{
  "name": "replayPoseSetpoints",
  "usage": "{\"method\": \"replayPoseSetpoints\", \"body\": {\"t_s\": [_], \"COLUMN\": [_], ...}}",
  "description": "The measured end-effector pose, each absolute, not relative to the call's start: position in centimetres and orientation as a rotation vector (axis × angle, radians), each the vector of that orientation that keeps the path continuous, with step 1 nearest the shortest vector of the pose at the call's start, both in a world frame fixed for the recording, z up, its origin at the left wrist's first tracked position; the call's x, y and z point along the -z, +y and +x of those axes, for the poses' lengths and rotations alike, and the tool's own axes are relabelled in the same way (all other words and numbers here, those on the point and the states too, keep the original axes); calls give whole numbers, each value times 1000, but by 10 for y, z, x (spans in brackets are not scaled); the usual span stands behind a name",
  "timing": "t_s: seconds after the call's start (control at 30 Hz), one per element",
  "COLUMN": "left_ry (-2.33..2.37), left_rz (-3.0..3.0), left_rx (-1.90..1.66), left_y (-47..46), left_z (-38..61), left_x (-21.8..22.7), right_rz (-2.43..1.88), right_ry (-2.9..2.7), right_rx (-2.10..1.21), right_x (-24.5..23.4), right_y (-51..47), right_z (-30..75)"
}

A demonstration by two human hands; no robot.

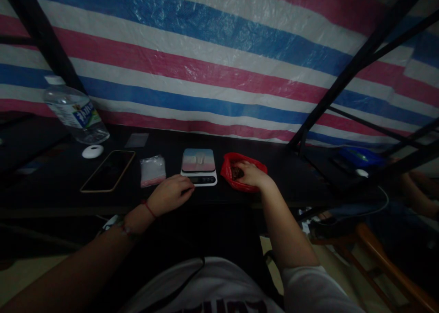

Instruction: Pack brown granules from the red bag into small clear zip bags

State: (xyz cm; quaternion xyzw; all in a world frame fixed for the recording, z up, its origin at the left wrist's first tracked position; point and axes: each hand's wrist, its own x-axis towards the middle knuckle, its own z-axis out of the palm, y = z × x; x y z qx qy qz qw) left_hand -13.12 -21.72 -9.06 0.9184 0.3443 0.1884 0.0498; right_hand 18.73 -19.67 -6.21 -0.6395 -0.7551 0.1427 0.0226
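A small digital scale (199,166) with a pastel top sits on the dark table (61,176). My left hand (170,194) rests just in front of the scale's left corner, its fingers curled under with nothing visible in them. My right hand (252,174) reaches into a red plastic bag (228,167) right of the scale, fingers bent down among dark small pieces (235,171); what they grip is hidden.
A stack of small clear bags (152,170), a phone (108,170), a white round object (92,151) and a water bottle (74,111) lie left of the scale. A striped tarp (219,61) hangs behind. Black frame bars (346,75) rise at right; a wooden chair (387,262) stands lower right.
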Motion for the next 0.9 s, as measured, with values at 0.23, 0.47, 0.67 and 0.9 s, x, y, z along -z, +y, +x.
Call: {"method": "replayPoseSetpoints", "body": {"t_s": [0.23, 0.47, 0.67, 0.9], "left_ry": [1053, 1065, 1051, 1062], "left_rz": [2791, 2790, 2796, 2794], "left_rx": [-550, -530, -509, -492], "left_y": [-218, -217, -218, -217], "left_z": [-131, -131, -131, -131], "left_x": [88, 91, 93, 91], "right_rz": [-1906, -1843, -1796, -1767], "right_ry": [-2350, -2369, -2283, -2307], "right_rx": [-415, -301, -192, -368], "right_x": [66, 66, 59, 46], "right_y": [-194, -187, -186, -197], "right_z": [189, 189, 198, 211]}}
